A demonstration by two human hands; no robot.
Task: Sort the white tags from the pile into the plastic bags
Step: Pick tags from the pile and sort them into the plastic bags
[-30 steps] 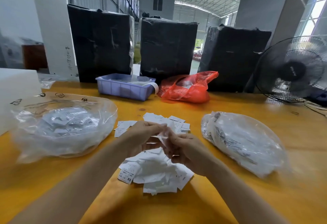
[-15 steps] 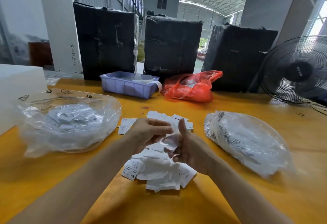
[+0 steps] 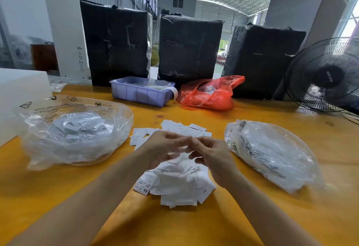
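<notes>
Fingertips now meet above the crumpled paper tags [image 3: 180, 183], left hand [image 3: 163, 146] and right hand [image 3: 211, 156]; grip blurred, cannot tell.

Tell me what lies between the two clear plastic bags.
In the head view, the white tags and both hands, left hand, right hand, on the yellow table.

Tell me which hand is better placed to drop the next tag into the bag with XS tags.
Probably the left hand: the bag with XS tags lies on its side, while the right hand sits nearer the other bag.
</notes>
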